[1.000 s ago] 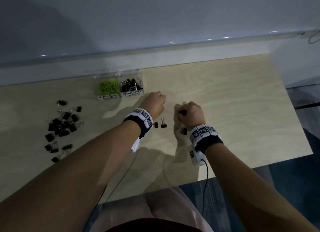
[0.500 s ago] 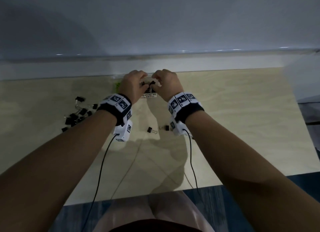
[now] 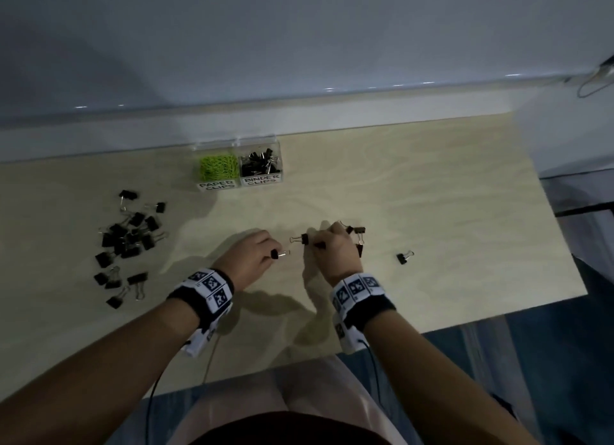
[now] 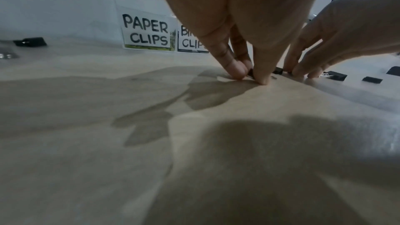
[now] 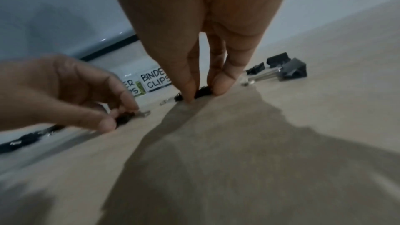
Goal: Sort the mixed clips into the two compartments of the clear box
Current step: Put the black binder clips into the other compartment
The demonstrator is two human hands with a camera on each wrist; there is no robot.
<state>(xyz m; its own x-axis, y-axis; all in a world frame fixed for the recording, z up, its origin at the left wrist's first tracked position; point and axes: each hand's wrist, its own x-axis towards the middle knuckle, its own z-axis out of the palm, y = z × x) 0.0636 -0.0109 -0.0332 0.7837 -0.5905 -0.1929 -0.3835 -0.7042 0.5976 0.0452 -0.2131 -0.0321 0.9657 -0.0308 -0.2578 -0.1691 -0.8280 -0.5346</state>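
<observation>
The clear box stands at the back of the table, green paper clips in its left compartment and black binder clips in its right one. My left hand pinches a small black binder clip on the tabletop. My right hand pinches another black binder clip just to the right; a third clip lies between the hands. In the right wrist view the right hand's thumb and finger close on that clip.
A pile of black binder clips lies at the left of the wooden table. A few loose clips sit just beyond my right hand, and one further right. The table's front edge is near my wrists.
Both hands have come back from over the clear box to the middle of the table and now pinch fresh binder clips there.
</observation>
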